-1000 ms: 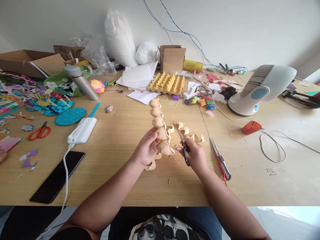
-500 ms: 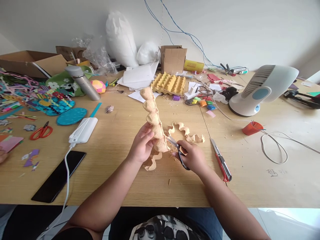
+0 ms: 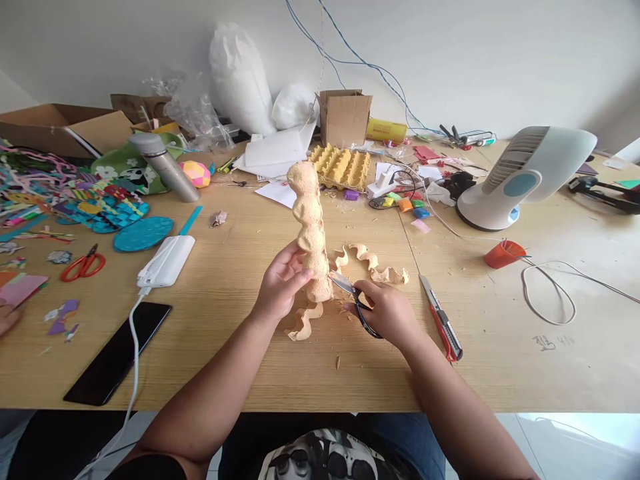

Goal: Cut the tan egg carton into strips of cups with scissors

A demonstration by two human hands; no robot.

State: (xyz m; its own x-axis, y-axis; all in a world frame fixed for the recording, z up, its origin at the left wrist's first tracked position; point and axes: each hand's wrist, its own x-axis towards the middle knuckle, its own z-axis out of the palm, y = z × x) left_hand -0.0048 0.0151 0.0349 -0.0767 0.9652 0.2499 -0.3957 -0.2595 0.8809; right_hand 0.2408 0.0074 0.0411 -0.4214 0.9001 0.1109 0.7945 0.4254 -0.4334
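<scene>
My left hand [image 3: 283, 283] is closed around the lower part of an egg carton strip [image 3: 311, 230], a tan row of bumpy cups held nearly upright above the table. In my right hand [image 3: 387, 308] are black-handled scissors [image 3: 367, 319]; their blades point at the strip's lower right edge. Whether the blades touch the edge I cannot tell. Wavy cut-off trimmings [image 3: 305, 325] lie under the strip, and more curled trimmings [image 3: 390, 275] lie beyond the scissors. Small crumbs are scattered around them.
A red utility knife [image 3: 443, 323] lies right of my right hand. A yellow egg tray [image 3: 343, 167] and a cardboard box [image 3: 344, 119] stand behind. On the left are a phone [image 3: 117, 353], a power bank [image 3: 167, 260] and red-handled scissors [image 3: 84, 264]. Another person's hand [image 3: 7, 316] shows at the left edge.
The egg carton strip has turned more upright in my left hand, its top shifting right and up. My right hand and the scissors have barely moved.
</scene>
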